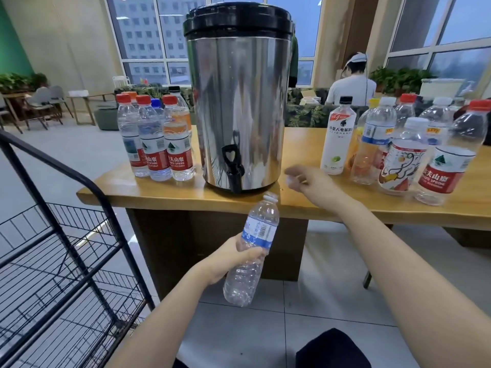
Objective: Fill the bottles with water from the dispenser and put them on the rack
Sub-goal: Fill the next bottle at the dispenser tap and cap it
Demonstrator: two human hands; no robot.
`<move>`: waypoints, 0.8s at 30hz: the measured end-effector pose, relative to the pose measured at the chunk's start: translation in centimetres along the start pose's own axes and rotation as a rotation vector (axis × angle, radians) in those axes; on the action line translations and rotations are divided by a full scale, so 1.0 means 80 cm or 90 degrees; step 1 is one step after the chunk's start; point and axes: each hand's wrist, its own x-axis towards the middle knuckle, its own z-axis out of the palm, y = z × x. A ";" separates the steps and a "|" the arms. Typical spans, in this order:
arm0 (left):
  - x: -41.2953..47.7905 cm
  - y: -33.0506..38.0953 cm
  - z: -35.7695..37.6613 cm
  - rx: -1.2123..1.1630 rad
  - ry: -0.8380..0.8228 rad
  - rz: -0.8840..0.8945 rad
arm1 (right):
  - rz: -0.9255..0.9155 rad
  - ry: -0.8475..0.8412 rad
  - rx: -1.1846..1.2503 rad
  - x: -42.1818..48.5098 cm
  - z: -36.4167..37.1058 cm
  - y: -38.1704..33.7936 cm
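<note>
Steel dispenser [239, 107] sits on the surface [159, 193] between six left bottles [155, 144] and seven right bottles [398, 155]. Left grip [233, 258] clamps one empty bottle [252, 251]; right grip [305, 181] is blurred, cannot tell.

Office lounge — tall windows [148, 35] onto a tower block, potted plants [398, 78], chairs [42, 102], wooden table [305, 144].

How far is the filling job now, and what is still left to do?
Done: nothing on the rack yet; its visible shelves hold no bottle. In hand: the left hand grips an uncapped, empty-looking bottle near, not under, the dispenser tap; the right hand is blurred over the table. Left: fill it, cap it, rack it, then the other bottles on the table.
</note>
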 end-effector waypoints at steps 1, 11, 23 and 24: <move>0.000 -0.003 -0.002 -0.006 0.003 0.001 | 0.037 0.024 -0.036 0.003 0.006 0.007; 0.012 -0.028 -0.023 -0.026 0.166 -0.037 | 0.214 0.041 -0.141 0.019 0.041 0.044; 0.025 -0.009 -0.035 -0.019 0.248 -0.015 | -0.203 0.254 -0.062 0.029 0.050 -0.082; 0.027 -0.007 -0.035 -0.014 0.255 -0.012 | -0.238 0.257 -0.040 0.028 0.051 -0.100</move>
